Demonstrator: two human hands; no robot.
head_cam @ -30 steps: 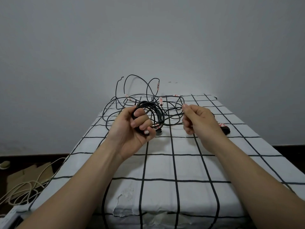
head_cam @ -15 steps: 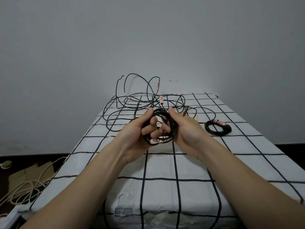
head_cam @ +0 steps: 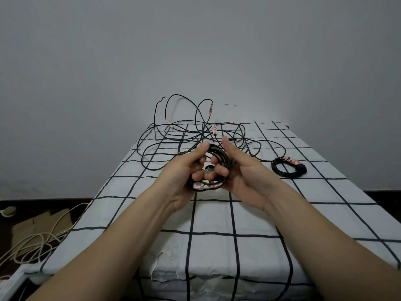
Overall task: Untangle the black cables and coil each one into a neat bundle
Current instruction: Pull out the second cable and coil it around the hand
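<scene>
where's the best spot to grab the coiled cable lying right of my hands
Come from above and pinch the coiled cable across its left arc: it lies flat on the checked sheet, strands bunched there, while its plug bulks up the right side.

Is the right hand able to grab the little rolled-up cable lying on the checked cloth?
Probably not yet. The right hand grips the coil together with the left hand. The finished bundle lies close on its right, nothing between, so it likely could once freed.
</scene>
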